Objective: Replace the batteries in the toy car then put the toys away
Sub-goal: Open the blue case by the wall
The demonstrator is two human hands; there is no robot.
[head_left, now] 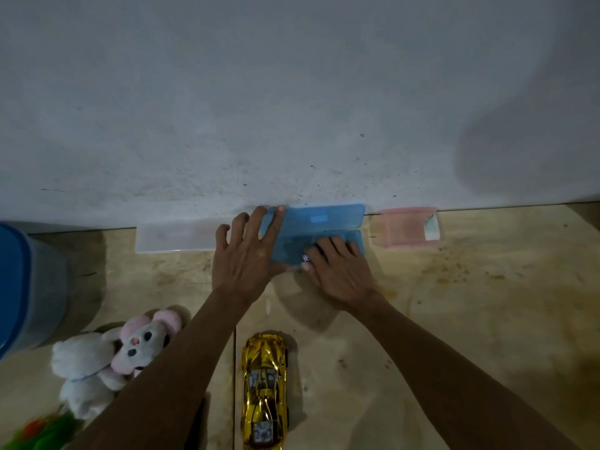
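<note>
A blue plastic case [328, 219] lies open on the floor against the wall, its lid leaning up. My left hand [246, 254] rests spread on the case's left end, fingers apart, touching the lid edge. My right hand [337, 267] reaches into the lower half and its fingers close on a small battery [306, 258] with a printed label. The shiny gold toy car [265, 391] stands on the tiles between my forearms, nose pointing toward the case.
A clear case [175, 237] lies left of the blue one and a pink case [407, 227] to its right, all along the grey wall. A blue-lidded bin [29, 287] stands far left. A white plush mouse [110, 355] and a green toy [45, 433] lie bottom left.
</note>
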